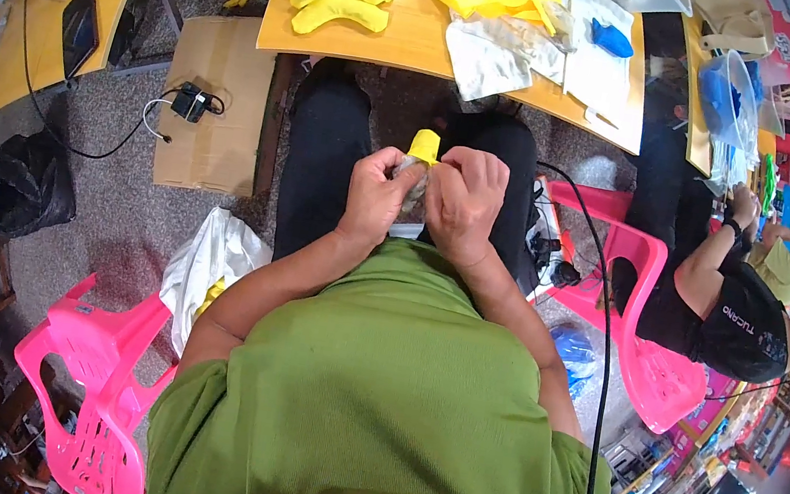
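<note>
Fingers of the left hand (376, 199) appear closed at the base of a small yellow piece (424, 145), held between the knees; those of the right hand (465, 201) bunch beside it, grip unclear. Recommended: steady left pinch, even handling, no tugging.

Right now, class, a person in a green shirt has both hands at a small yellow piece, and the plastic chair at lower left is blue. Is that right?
Not quite: the head view shows the plastic chair at lower left is pink, not blue. The rest stands: green shirt, left hand and right hand at the small yellow piece.
</note>
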Demonstrator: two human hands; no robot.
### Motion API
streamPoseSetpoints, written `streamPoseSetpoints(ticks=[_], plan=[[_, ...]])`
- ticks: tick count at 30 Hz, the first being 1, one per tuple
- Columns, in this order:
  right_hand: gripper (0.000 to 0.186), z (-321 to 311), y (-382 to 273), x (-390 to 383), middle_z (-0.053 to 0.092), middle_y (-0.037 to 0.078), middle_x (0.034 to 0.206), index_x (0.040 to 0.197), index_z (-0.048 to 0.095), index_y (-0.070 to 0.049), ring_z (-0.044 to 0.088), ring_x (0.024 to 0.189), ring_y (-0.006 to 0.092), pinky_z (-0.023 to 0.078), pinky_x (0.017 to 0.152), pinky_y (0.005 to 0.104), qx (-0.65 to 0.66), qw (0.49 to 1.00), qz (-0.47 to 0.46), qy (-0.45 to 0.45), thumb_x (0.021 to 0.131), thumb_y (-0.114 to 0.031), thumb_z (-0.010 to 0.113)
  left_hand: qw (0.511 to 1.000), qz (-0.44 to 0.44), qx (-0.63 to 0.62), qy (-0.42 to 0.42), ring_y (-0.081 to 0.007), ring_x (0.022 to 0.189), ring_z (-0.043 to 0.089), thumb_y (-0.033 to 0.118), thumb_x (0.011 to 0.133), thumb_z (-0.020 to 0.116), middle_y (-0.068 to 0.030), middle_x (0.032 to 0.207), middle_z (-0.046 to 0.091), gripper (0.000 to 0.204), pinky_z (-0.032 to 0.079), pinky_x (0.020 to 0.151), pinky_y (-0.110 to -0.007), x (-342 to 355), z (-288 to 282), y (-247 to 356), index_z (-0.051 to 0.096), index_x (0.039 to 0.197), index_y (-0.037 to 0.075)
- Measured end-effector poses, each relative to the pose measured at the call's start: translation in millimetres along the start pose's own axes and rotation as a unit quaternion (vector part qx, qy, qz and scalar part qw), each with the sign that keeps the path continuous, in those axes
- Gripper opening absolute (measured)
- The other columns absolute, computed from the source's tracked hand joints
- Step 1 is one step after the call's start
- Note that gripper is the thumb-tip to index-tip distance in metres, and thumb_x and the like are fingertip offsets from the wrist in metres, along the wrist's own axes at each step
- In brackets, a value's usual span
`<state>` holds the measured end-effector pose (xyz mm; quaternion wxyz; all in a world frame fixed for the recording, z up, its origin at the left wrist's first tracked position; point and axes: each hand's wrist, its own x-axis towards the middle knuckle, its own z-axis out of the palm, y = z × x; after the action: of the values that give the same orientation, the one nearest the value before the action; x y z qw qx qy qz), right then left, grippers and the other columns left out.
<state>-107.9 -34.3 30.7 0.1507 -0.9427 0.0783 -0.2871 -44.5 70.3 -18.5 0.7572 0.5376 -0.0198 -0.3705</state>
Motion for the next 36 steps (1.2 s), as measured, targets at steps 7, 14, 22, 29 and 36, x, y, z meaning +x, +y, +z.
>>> streamPoseSetpoints(ticks=[7,14,22,29,36], plan=[[0.017,6.0,-2.3,-9.3,0.054,0.007,0.085,0.076,0.056,-0.005,0.053,0.079,0.0258,0.043,0.082,0.0413,0.024,0.994,-0.102,0.007,0.061,-0.008,0.062,0.991,0.028,0.128,0.04,-0.0044,0.058,0.041,0.007,0.081,0.062,0.0026,0.061,0.051,0.015,0.036,0.05,-0.025,3.7,-8.4,-6.8,0.056,0.07,0.0],[0.013,12.0,6.0,-16.3,0.051,0.011,0.089,0.082,0.051,-0.005,0.049,0.081,0.0305,0.039,0.072,0.0406,0.12,0.992,0.019,-0.029,0.074,-0.004,0.061,0.986,-0.162,-0.046,-0.003,-0.0105,0.068,0.057,0.009,0.09,0.05,-0.0039,0.086,0.059,0.011,0.049,0.059,-0.025,2.7,-4.2,8.4,0.054,0.098,0.002],[0.011,9.2,12.3,-21.7,0.05,0.013,0.091,0.082,0.052,-0.004,0.049,0.083,0.0324,0.04,0.073,0.0411,0.189,0.974,0.108,-0.055,0.075,-0.003,0.061,0.967,-0.176,-0.141,-0.115,-0.0153,0.085,0.061,0.002,0.089,0.051,-0.0079,0.094,0.059,0.015,0.055,0.075,-0.03,3.7,-17.9,20.3,0.053,0.103,-0.002],[0.012,0.8,2.8,-14.7,0.049,0.013,0.092,0.082,0.051,-0.004,0.048,0.085,0.0318,0.038,0.073,0.0396,0.203,0.972,0.032,-0.113,0.075,-0.006,0.061,0.99,-0.125,-0.038,-0.054,-0.0123,0.065,0.058,0.002,0.086,0.052,-0.0068,0.077,0.058,0.003,0.052,0.058,-0.027,2.1,-14.9,4.7,0.053,0.088,-0.001],[0.012,6.4,-1.3,-16.6,0.049,0.014,0.092,0.079,0.049,-0.003,0.047,0.084,0.0327,0.039,0.073,0.04,0.189,0.974,0.034,-0.118,0.074,-0.003,0.06,0.969,-0.053,0.238,-0.044,-0.0105,0.066,0.057,0.012,0.086,0.048,-0.0041,0.072,0.059,0.014,0.048,0.059,-0.031,12.4,-23.4,-18.9,0.058,0.088,0.002]])
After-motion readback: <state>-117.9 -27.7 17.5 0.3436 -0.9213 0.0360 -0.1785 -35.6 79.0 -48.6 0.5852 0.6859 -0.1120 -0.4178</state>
